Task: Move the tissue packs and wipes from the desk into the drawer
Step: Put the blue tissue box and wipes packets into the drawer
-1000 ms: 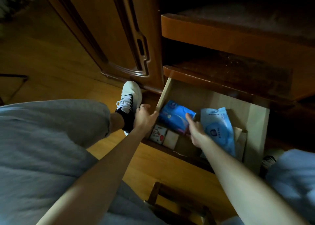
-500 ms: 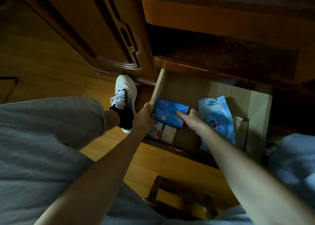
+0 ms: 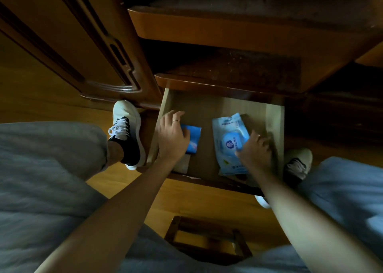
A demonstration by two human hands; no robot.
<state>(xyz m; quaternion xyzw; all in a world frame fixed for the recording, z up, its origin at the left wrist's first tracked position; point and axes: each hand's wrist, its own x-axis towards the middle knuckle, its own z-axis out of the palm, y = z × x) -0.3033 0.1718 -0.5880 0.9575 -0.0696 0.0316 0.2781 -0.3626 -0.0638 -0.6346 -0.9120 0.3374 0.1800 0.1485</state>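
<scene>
Both hands are down in the open drawer [image 3: 275,127]. Left hand [image 3: 173,137] lies palm-down on the blue tissue pack [image 3: 193,137], fingers spread loosely, thin ring on one finger; hand covers the pack's left part, right part sticks out past the knuckles. Whether it pinches the pack or just presses on it, cannot tell. Just below the left wrist, a small beige pack [image 3: 183,164] lies on the drawer floor, partly hidden by the hand.

Right hand [image 3: 255,151] has fingers curled, fingertips on the right edge of the wipes pack [image 3: 230,144]; looks like touch contact, a firm hold cannot be confirmed. The wipes pack is pale blue with a round blue lid label, lying flat, stretching up and down left of the right hand. Beyond the right knuckles, something tan and flat against the drawer's right wall, too dark to identify.

Bare drawer floor between the two hands; the packs are apart, not touching.

Outside the drawer: white shoe [image 3: 126,127] left of the left hand, on the wooden floor [image 3: 196,202]. Second shoe [image 3: 297,163] right of the right wrist. Grey trousers [image 3: 47,169] fill the lower corners. Dark wooden stool [image 3: 207,239] below, between the forearms.
</scene>
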